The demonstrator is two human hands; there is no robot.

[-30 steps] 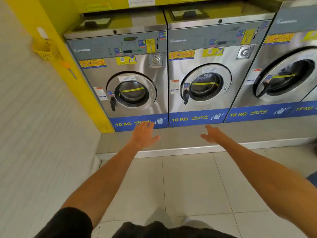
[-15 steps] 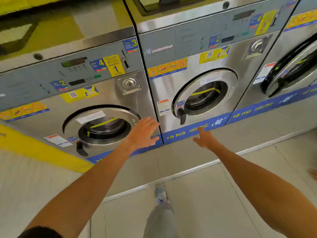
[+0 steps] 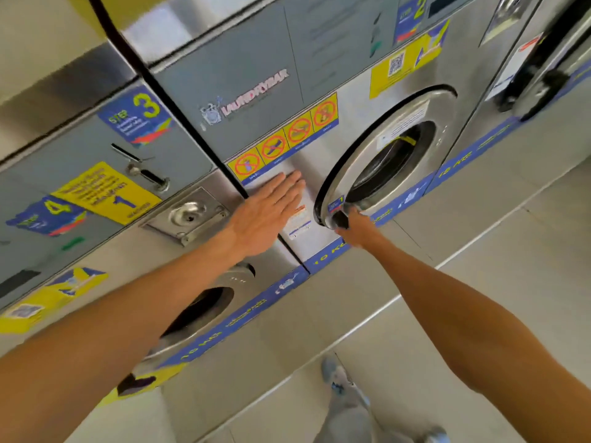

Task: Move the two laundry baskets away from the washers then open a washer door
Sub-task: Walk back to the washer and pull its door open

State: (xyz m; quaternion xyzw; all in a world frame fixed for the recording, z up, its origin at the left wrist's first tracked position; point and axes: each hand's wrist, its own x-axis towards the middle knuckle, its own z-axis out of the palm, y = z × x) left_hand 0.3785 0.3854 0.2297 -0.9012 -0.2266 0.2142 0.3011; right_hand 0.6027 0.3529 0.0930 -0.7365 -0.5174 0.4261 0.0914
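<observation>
The middle washer (image 3: 256, 59) is steel with a round glass door (image 3: 388, 155) that stands slightly ajar on its left side. My right hand (image 3: 355, 227) is closed on the black door handle (image 3: 339, 219) at the door's lower left. My left hand (image 3: 268, 212) lies flat, fingers together and straight, against the steel front panel just left of the door, under the yellow warning stickers (image 3: 284, 140). No laundry basket is in view.
The left washer (image 3: 96, 174) with its coin slot (image 3: 188, 214) and closed door (image 3: 198, 311) is under my left arm. A larger washer (image 3: 543, 59) stands at the right. A raised step (image 3: 319, 314) runs along the washers' base; my foot (image 3: 339, 375) is on the tiled floor.
I have stepped much closer to the washers. My right hand went up from the base strip onto the middle door's handle, and my left hand moved right onto that washer's front panel.
</observation>
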